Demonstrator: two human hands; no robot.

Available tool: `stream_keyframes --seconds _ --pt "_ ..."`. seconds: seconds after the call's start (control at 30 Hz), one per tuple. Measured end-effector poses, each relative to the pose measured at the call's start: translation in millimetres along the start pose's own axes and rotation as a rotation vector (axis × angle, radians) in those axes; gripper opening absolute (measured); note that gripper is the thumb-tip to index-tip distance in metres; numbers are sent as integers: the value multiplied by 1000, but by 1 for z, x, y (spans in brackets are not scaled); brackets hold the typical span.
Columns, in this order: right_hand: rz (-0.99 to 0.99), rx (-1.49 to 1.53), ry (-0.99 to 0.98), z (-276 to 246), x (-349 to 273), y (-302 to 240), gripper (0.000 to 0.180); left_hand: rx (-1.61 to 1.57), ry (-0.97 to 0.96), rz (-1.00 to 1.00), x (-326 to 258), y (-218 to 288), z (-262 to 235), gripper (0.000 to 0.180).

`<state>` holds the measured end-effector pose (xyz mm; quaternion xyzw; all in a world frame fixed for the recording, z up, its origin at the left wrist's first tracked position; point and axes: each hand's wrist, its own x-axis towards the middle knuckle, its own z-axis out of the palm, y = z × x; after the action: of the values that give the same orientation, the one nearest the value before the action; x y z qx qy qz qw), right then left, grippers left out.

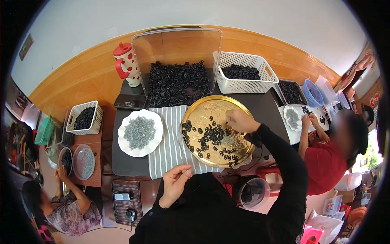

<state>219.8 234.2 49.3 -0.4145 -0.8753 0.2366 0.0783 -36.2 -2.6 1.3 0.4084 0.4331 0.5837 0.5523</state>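
My left hand (176,185) is closed near the table's front edge, thumb and fingertips pinched together. Whatever they hold, if anything, is too small to make out. Over the right part of a round gold tray (202,106), my right hand (240,121) has its fingers curled in. What lies inside them is hidden. Many small black plastic pieces (213,135) are scattered across the tray, mostly toward its middle and left. Under the tray's left side lies a grey-and-white striped cloth (167,134). A white scalloped plate (122,140) heaped with small grey metal parts (140,132) stands to the left.
Behind the tray, a clear bin (217,61) holds a heap of black pieces, beside a white basket (248,86) of more. A red-lidded tumbler (129,67) and a dark phone (130,101) stand back left. People work on both sides; a bucket (264,191) sits below right.
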Motion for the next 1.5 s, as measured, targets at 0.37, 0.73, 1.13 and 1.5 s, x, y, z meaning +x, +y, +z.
stream_keyframes --seconds 0.37,0.73,1.13,1.5 --pt "-804 -230 353 40 -101 -141 18 -390 -423 -266 18 8 18 25" --pt "-820 -233 399 55 -105 -134 11 -356 -450 -353 19 -2 15 15" --pt "-738 -195 367 58 -105 -120 11 -298 -351 -410 19 1 16 17" --pt "59 -183 462 21 -102 -19 12 -221 -107 -92 18 0 10 18"
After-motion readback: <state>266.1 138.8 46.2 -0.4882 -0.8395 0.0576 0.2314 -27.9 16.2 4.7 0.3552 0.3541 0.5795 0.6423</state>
